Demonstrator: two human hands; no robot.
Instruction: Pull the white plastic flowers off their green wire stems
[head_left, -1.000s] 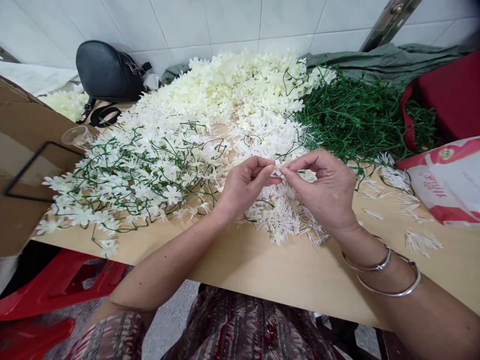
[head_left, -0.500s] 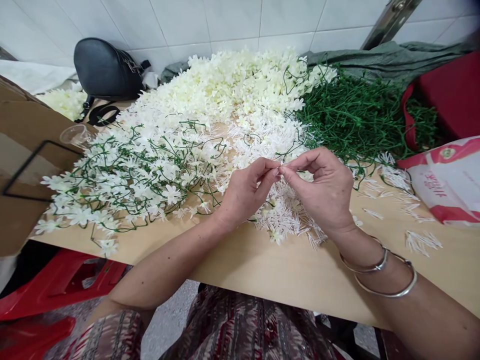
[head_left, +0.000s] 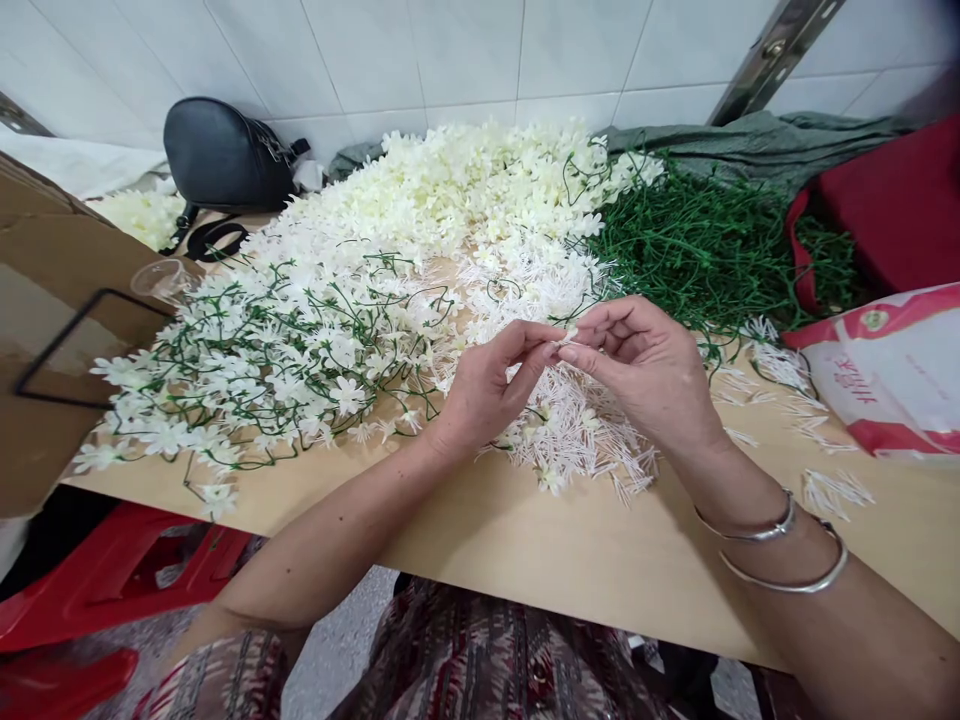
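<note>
My left hand (head_left: 487, 385) and my right hand (head_left: 649, 370) meet fingertip to fingertip above the table, both pinching one small white flower piece (head_left: 564, 340). Under them lies a heap of white spiky plastic flower parts (head_left: 577, 430). To the left spreads a tangle of green stems fitted with white flowers (head_left: 262, 360). Behind it rises a big mound of cream flower heads (head_left: 465, 190). Bare green stems (head_left: 712, 250) are piled at the right rear. Two metal bangles (head_left: 780, 545) ring my right wrist.
The wooden tabletop (head_left: 570, 560) ends close to my lap. A black bag (head_left: 225, 155) sits at the back left by the tiled wall, a cardboard box (head_left: 52, 300) at the left, a red-and-white plastic bag (head_left: 892, 370) and red cloth (head_left: 892, 200) at the right. Red stools (head_left: 112, 580) stand below.
The view has shifted slightly down and left. Both hands stay pinched together on the small piece, with the fingers only shifting a little.
</note>
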